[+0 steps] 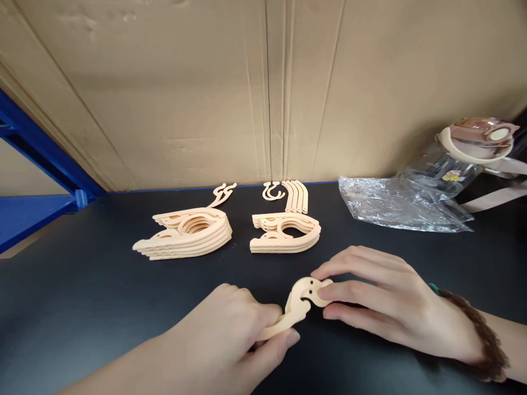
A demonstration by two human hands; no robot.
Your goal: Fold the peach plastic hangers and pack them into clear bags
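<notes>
A small peach plastic hanger piece (300,300) lies on the black table (82,296) between my hands. My left hand (230,334) pinches its lower arm between thumb and fingers. My right hand (382,302) grips its rounded upper end with the fingertips. Behind them sit two stacks of the same peach folding hangers, a left stack (187,233) and a right stack (284,233), with their hooks pointing toward the wall.
A crumpled clear plastic bag (395,206) lies at the back right, beside a clear water bottle (461,159) with a pink lid and a strap. A cardboard wall (263,93) closes the back. A blue metal frame (37,164) runs along the left.
</notes>
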